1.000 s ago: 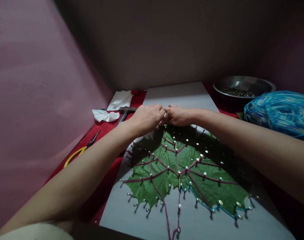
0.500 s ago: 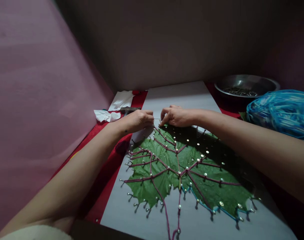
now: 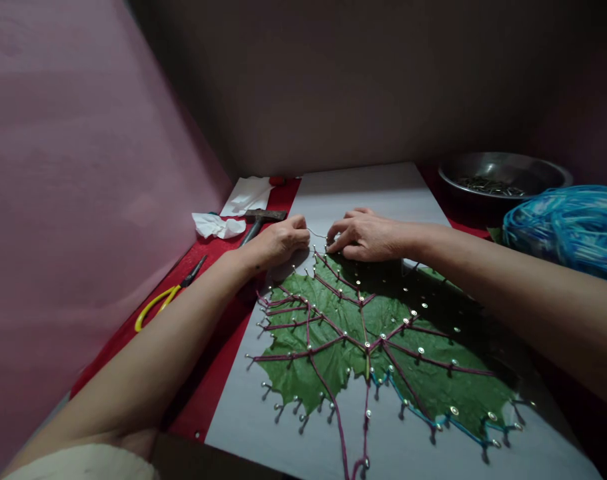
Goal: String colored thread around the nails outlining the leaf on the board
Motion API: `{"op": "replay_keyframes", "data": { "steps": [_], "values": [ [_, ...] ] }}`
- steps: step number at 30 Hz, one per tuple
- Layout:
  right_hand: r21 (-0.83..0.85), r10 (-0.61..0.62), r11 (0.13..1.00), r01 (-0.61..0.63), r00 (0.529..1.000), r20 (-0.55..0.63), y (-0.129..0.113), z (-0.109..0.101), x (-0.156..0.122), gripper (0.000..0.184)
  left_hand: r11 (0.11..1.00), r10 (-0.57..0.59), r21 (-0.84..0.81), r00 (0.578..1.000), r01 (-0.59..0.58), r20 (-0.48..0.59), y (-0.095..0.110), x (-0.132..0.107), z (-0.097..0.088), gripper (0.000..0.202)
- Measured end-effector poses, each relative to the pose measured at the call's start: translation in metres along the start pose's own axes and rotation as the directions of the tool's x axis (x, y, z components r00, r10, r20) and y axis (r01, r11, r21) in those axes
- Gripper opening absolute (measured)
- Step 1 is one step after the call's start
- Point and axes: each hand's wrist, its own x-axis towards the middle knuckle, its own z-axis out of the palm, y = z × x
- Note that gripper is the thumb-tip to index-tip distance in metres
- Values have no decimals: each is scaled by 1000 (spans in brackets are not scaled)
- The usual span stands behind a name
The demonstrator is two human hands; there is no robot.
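Observation:
A large green leaf (image 3: 333, 320) lies on a white board (image 3: 263, 413), ringed and dotted with nails. Purple string (image 3: 328, 347) follows its veins; blue string (image 3: 460, 425) edges its lower right side. Past the leaf's top tip, my left hand (image 3: 283, 241) is closed, pinching a thin pale string (image 3: 317, 233). That string spans the short gap to my right hand (image 3: 363, 235), whose curled fingertips press together beside a nail (image 3: 326, 250) at the tip. What exactly lies under the right fingertips is partly hidden.
Yellow-handled scissors (image 3: 158, 303), a hammer (image 3: 263, 217) and crumpled white tissue (image 3: 218, 225) lie on red cloth (image 3: 203, 393) at left. A metal bowl (image 3: 506, 163) of nails and a blue yarn bundle (image 3: 568, 230) are at right. Walls stand left and behind.
The view has shifted slightly, bringing the scissors into sight. My hands have moved a little apart, and the string between them now sags in a longer curve.

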Motion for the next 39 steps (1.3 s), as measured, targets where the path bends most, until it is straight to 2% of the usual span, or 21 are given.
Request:
{"op": "replay_keyframes", "data": {
  "steps": [5,8,10,14,18,25,32,39],
  "values": [
    [-170,-112,980,106,993,-26,-5,-2,-1,29,998,34,52,999,-34,-3,-2,-2,1,24],
    [-297,-156,944,143,988,-18,-12,-5,0,25,993,50,104,999,-50,10,-4,-6,2,23],
    [-322,-166,935,151,986,-22,-15,-6,0,24,990,57,131,998,-58,15,-5,-8,2,22],
    [-235,-132,965,113,989,-64,-14,-2,-4,31,983,57,171,998,-60,20,-4,-10,2,19],
    [-150,-148,979,137,987,-67,-10,1,-8,35,978,48,200,998,-52,27,-3,-10,1,20],
    [-143,-123,983,114,991,-58,-12,1,-7,33,981,53,184,998,-57,31,-1,-11,2,19],
    [-120,-76,990,71,996,-41,-16,-2,-6,30,980,118,155,992,-124,45,1,-11,-1,22],
    [-43,-50,998,43,983,-174,-26,-2,-2,34,967,182,165,979,-195,91,13,-10,-11,21]
  ]
}}
